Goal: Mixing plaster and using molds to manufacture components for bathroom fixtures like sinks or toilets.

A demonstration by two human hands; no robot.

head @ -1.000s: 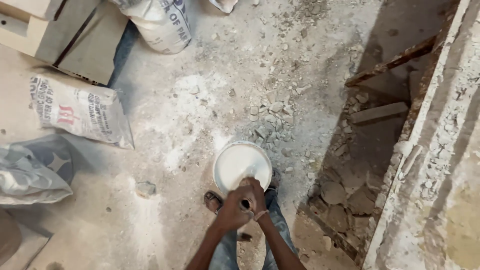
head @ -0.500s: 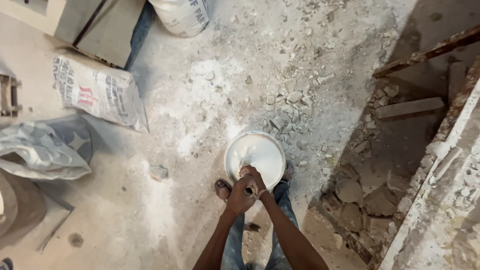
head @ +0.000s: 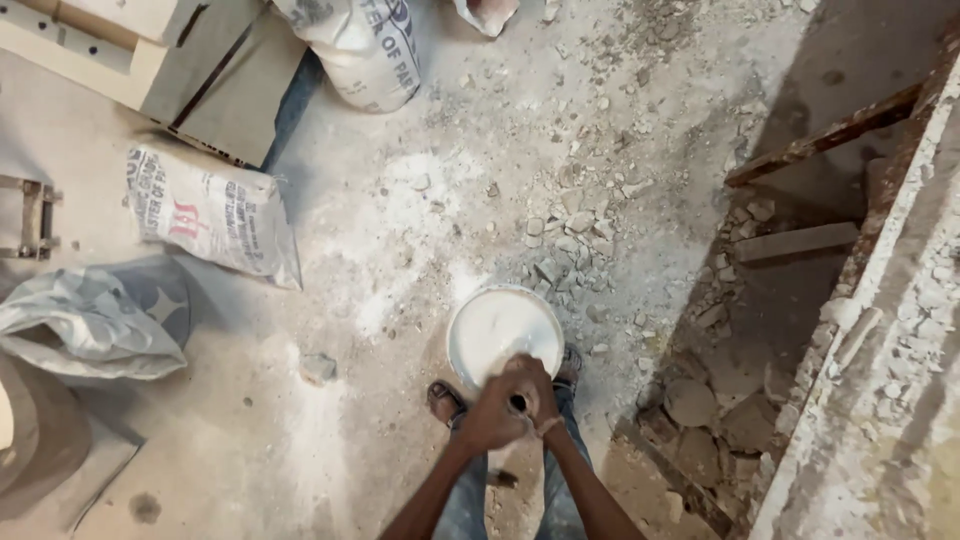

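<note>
Light: soft daylight, even, brightest on the white bucket (head: pixel 504 330)
Shadow: dark band right of the bucket, over the rubble
Focus: sharp centre, slight softness at edges

White bucket (head: pixel 500 330) of white mix — grey dusty floor (head: pixel 400 420), white sack (head: pixel 215 215) with red marks.

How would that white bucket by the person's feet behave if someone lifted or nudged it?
The white bucket looks nearly full of white paste, so it is probably heavy for its size. It stands on a dusty floor strewn with rubble, so it might slide unevenly. A sharp push could slop paste over the rim.
</note>
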